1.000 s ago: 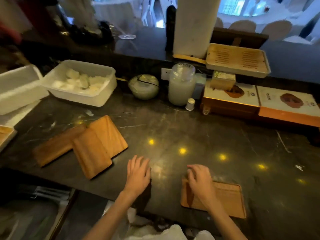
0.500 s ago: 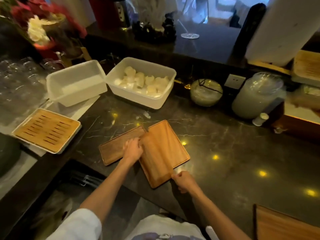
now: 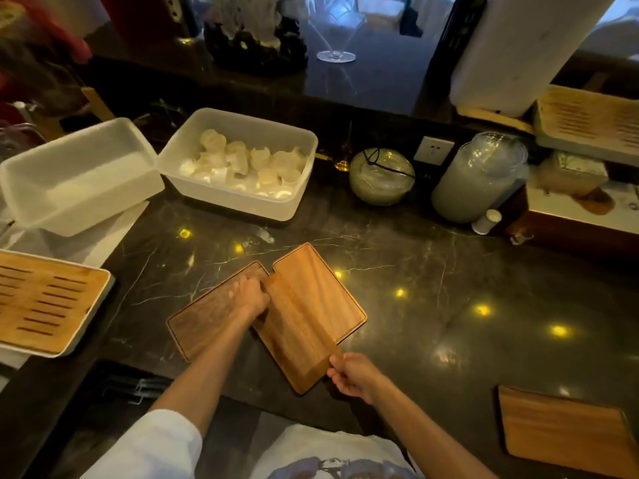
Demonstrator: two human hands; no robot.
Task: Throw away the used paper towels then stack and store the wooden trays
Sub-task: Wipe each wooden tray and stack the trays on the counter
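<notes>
Three wooden trays overlap on the dark marble counter [image 3: 432, 278]. A narrow tray [image 3: 297, 337] lies on top, tilted, across a darker tray [image 3: 204, 316] on the left and a lighter tray [image 3: 321, 285] on the right. My left hand [image 3: 249, 297] grips the narrow tray's far left edge. My right hand [image 3: 352, 375] pinches its near corner at the counter's front edge. A fourth wooden tray [image 3: 560, 430] lies apart at the lower right.
A white bin [image 3: 242, 195] with crumpled towels and a second white bin [image 3: 69, 181] stand behind the trays. Slatted bamboo trays sit at the left [image 3: 45, 302] and upper right [image 3: 587, 122]. A glass bowl [image 3: 382, 176], a jar [image 3: 477, 178] and boxes line the back.
The view swung left from the single tray to the three-tray group. Both hands moved onto the narrow top tray, and the right hand now holds its near corner more firmly.
</notes>
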